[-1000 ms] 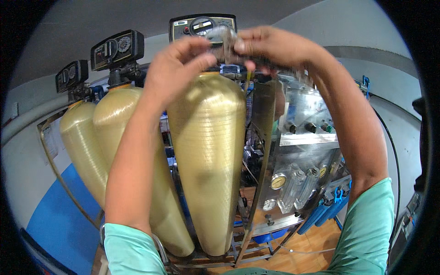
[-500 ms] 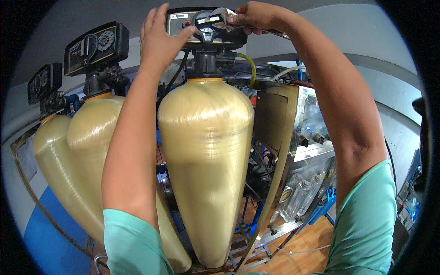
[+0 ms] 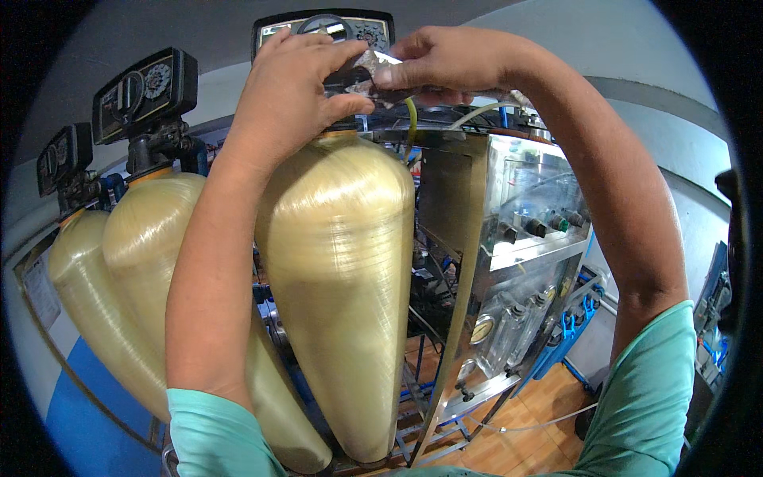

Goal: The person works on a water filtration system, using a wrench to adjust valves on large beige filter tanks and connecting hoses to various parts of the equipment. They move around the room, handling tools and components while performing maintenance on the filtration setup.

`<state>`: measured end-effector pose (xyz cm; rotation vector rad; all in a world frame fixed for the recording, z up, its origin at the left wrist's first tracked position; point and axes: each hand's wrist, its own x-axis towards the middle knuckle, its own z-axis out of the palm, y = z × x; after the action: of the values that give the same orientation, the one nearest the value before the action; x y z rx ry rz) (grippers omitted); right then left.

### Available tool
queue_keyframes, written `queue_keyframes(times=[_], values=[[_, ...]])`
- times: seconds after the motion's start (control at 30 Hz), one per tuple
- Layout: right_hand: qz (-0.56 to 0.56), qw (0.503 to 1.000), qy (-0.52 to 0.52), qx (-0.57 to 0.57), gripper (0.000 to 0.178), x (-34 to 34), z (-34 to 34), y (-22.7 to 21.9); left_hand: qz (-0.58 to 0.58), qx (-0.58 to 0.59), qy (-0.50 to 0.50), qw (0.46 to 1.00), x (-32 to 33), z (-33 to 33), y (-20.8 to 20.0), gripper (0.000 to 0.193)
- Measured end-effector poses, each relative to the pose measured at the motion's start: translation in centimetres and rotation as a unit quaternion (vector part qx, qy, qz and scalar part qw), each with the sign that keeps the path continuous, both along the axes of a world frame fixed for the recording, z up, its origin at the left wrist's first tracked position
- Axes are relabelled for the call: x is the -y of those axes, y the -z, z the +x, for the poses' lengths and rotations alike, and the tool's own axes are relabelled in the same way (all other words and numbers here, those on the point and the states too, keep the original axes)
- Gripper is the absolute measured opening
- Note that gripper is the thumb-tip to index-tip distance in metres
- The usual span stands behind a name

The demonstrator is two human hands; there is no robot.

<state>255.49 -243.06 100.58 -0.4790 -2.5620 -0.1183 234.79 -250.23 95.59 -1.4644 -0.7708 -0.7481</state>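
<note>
My right hand (image 3: pixel 457 65) pinches a crumpled, stained whitish cloth (image 3: pixel 370 60) between thumb and fingers. Part of the cloth trails rightward beneath the hand. My left hand (image 3: pixel 294 91) is raised beside it, thumb and fingers apart, close to the cloth's left end; its palm is turned from view. Behind both hands sits a black control head (image 3: pixel 324 25) with a round knob and a dial, its lower part covered by my hands. It tops a tall, yellowish fibre-wound tank (image 3: pixel 338 238).
Two similar tanks with black heads (image 3: pixel 145 90) stand at the left. On the right is a metal panel (image 3: pixel 517 254) with knobs, a gauge and clear flow tubes. A yellow-green hose (image 3: pixel 412 119) drops behind the middle tank. Blue tools (image 3: pixel 576 318) hang near the tiled floor.
Both hands have come down from the control head's face, and the cloth now lies in front of its lower part. My left hand has turned toward the cloth. The view has shifted slightly.
</note>
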Motion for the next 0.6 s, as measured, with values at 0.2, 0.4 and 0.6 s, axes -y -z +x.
queue_keyframes(times=[0.2,0.4,0.6], values=[[0.031,0.999,-0.015,0.015,0.041,-1.4,0.2,0.1,0.01,0.005,0.007,1.0,0.2,1.0,0.6,0.063],[-0.012,0.998,-0.06,0.013,0.042,-1.4,0.6,0.0,-0.007,0.04,-0.015,0.999,0.6,1.7,0.6,0.056],[-0.024,0.997,-0.075,0.008,0.039,-1.7,-0.4,0.0,0.004,0.027,-0.008,1.0,0.3,0.5,0.2,0.06]])
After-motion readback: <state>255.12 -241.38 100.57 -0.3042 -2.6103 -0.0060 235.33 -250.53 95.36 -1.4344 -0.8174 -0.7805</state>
